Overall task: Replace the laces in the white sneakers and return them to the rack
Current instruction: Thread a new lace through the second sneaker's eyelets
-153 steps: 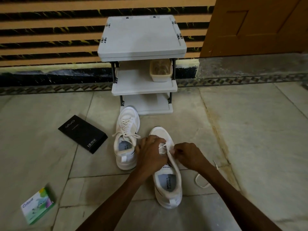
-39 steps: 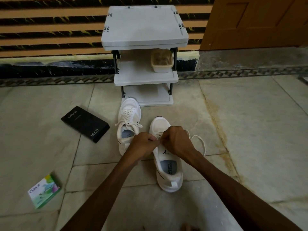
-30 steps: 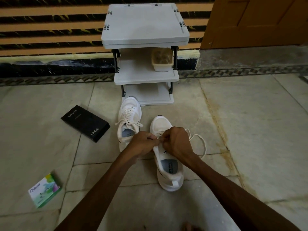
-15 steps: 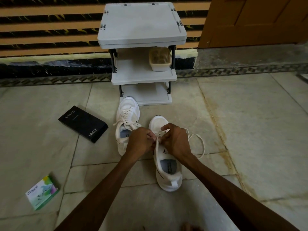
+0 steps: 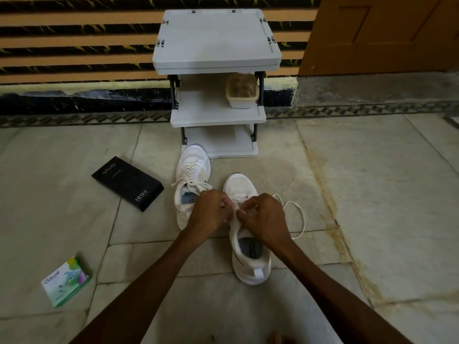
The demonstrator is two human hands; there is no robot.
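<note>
Two white sneakers stand on the stone floor before a grey three-shelf rack [image 5: 218,112]. The left sneaker [image 5: 191,180] is laced, its lace ends loose. The right sneaker [image 5: 248,254] lies nearer to me, toe pointing at the rack. My left hand [image 5: 211,212] and my right hand [image 5: 265,217] meet over its eyelets, and both pinch the white lace [image 5: 296,214] there. A loose loop of that lace trails on the floor to the shoe's right. The eyelets under my fingers are hidden.
A black phone box [image 5: 128,182] lies left of the sneakers, and a green and white carton [image 5: 65,281] lies at the lower left. A beige tub [image 5: 242,91] sits on the rack's middle shelf. A wooden door [image 5: 382,33] stands at the back right.
My hands stay over the right sneaker and have shifted slightly on the lace. The loose loop on the right has changed shape a little. The camera has moved slightly.
</note>
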